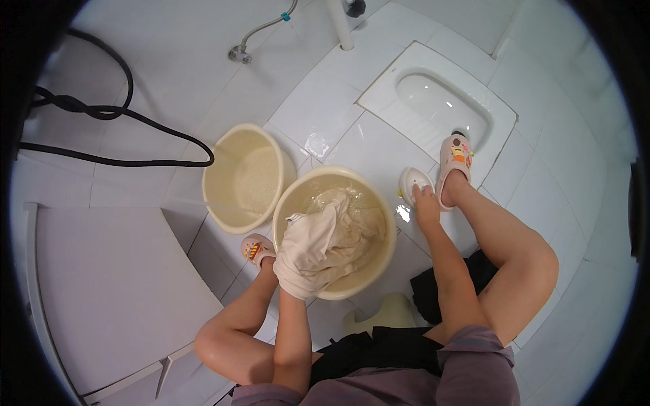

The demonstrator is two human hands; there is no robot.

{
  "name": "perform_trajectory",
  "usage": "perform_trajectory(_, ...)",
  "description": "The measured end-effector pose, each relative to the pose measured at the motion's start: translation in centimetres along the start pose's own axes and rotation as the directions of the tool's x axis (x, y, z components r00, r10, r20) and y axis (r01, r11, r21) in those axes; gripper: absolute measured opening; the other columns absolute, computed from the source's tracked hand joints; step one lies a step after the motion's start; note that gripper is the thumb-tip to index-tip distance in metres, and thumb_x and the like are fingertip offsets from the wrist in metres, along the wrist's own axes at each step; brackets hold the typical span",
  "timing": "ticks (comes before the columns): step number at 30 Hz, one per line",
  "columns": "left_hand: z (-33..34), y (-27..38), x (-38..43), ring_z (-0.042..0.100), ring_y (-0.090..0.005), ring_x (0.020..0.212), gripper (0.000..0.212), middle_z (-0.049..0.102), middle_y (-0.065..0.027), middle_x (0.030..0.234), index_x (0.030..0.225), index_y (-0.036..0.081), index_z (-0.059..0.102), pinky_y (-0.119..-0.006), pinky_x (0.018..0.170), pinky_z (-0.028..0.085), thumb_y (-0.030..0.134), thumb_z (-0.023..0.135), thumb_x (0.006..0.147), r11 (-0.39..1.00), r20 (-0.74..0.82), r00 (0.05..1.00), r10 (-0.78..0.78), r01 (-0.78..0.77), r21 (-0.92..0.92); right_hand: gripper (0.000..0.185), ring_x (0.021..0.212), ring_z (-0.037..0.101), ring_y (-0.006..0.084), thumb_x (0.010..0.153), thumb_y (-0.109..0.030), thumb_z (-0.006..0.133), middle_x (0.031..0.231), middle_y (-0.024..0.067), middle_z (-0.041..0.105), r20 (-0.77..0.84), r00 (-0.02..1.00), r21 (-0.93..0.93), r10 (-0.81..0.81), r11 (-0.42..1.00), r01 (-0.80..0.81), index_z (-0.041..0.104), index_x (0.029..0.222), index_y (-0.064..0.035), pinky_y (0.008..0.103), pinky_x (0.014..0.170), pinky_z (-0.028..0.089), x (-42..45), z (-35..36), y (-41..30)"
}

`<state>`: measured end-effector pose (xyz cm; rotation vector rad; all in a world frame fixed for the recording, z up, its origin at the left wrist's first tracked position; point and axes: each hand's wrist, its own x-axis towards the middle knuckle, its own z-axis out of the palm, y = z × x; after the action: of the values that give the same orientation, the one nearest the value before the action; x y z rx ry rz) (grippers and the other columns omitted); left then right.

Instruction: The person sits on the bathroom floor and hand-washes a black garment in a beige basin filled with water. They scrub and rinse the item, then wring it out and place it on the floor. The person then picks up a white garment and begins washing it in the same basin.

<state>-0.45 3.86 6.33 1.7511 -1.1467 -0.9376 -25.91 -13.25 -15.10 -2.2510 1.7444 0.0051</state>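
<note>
A pale cream garment [315, 248] lies partly in the water of a round cream plastic basin [390, 243]. Its raised near end wraps over my left hand, which is hidden inside the cloth; only the forearm shows below. On the wet floor right of the basin, my right hand [426, 200] has its fingertips on the near end of a white oval object [414, 178], perhaps a soap dish or a brush, with a small yellow part at its side. The underside of that object is hidden.
A second cream basin [241, 177] touches the first at left, with a thin water stream falling into it. Past my right foot is a squat toilet [436, 96]. A black hose [167, 162] loops at left above a white cabinet [117, 284]. A low stool [391, 309] stands near me.
</note>
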Motion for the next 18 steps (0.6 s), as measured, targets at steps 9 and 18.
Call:
perform_trajectory(9,0.5,-3.2,1.2,0.049,-0.0326,0.104,0.068,0.052,-0.0154,0.113,0.115,0.005,0.051,-0.035,0.091,0.038,0.029,0.074,0.056,0.998,-0.054,0.998,-0.036,0.039,0.045,0.037,0.087,0.054,0.0321,0.075,0.002,0.042,0.103,0.0118,0.051,-0.235,0.972,0.794,-0.012,0.575,0.199,0.045,0.110,-0.0085,0.0382,0.074,0.043,1.4,-11.0,-12.7)
perform_trajectory(18,-1.1,-6.1,0.4,0.051,-0.0302,0.103,0.059,0.054,-0.0144,0.111,0.114,0.004,0.052,-0.034,0.090,0.039,0.025,0.070,0.062,0.990,-0.071,0.992,-0.108,0.114,0.081,0.031,0.080,0.057,0.0332,0.077,-0.006,0.048,0.108,0.0147,0.052,0.135,0.979,0.567,-0.150,0.823,0.048,0.051,0.107,-0.0085,0.0406,0.073,0.046,-0.9,7.0,-17.0)
